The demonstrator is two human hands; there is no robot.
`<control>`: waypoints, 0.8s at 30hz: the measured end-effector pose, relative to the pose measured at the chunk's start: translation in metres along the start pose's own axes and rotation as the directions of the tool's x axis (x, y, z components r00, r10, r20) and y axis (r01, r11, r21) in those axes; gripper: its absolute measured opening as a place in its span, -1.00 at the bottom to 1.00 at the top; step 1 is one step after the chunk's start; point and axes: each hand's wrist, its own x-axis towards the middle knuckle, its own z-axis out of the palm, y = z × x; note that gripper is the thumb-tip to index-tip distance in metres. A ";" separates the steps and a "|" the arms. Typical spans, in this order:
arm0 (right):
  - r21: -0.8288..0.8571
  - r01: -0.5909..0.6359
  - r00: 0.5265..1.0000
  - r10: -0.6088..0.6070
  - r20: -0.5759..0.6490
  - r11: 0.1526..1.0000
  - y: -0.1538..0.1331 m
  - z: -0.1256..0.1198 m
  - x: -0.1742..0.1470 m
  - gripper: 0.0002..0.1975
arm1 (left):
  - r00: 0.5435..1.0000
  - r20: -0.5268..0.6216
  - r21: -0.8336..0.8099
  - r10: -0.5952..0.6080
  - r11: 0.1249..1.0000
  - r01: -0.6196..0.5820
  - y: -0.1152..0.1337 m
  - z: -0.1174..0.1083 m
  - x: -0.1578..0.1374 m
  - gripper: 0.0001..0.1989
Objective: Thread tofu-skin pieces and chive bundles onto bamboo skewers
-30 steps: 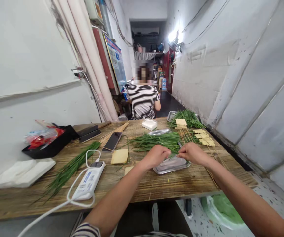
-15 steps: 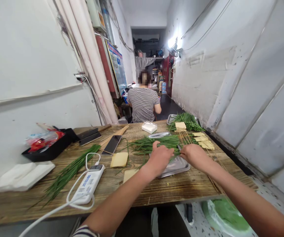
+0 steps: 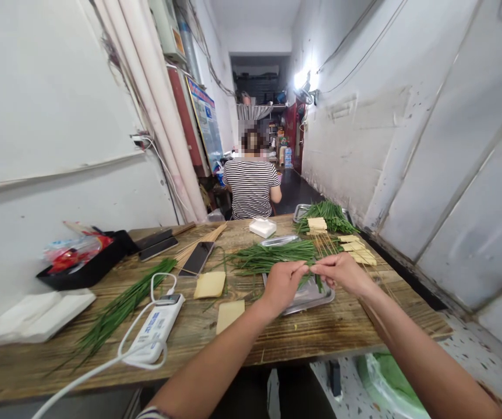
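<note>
Over the metal tray (image 3: 307,304) my left hand (image 3: 282,284) and my right hand (image 3: 342,273) meet fingertip to fingertip. Both are closed in a pinch. Green ends of garlic chives stick out below my right fingers; what lies between my left fingertips is mostly hidden. Just behind my hands, a thick bunch of garlic chives (image 3: 272,255) lies across the tray. To the right are skewered tofu-skin rolls (image 3: 358,250) with chives inside, and thin bamboo skewers (image 3: 324,244). Two flat yellowish tofu-skin squares, one nearer (image 3: 230,316) and one farther (image 3: 209,285), rest left of my left hand.
More chives (image 3: 124,308) lie at left beside a white power bank (image 3: 157,331) with a cable. A phone (image 3: 197,258), loose skewers (image 3: 205,241), a black box (image 3: 89,270) and a white box (image 3: 262,227) stand about. A person in a striped shirt (image 3: 251,187) sits beyond the table.
My left hand has turned and drawn slightly back from the chive bunch. My right hand has moved a little left, and the fingertips of both hands now meet.
</note>
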 end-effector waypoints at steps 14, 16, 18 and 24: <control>0.219 0.013 0.992 0.015 -0.124 0.976 -0.009 0.029 -0.013 -0.61 | 0.990 -0.024 -0.340 -0.136 0.933 0.120 0.011 0.003 -0.002 -0.68; 0.212 0.022 0.991 0.007 -0.132 0.977 -0.009 0.032 -0.013 -0.61 | 0.986 -0.009 -0.411 -0.168 0.899 0.149 0.010 0.005 -0.004 -0.68; 0.224 0.029 0.991 0.001 -0.135 0.974 -0.007 0.035 -0.013 -0.61 | 0.982 0.007 -0.452 -0.188 0.875 0.170 0.008 0.007 -0.005 -0.67; 0.252 0.005 0.997 0.015 -0.076 0.968 0.004 0.047 -0.008 -0.61 | 0.982 0.072 -0.249 -0.172 0.951 0.185 0.004 -0.001 -0.007 -0.63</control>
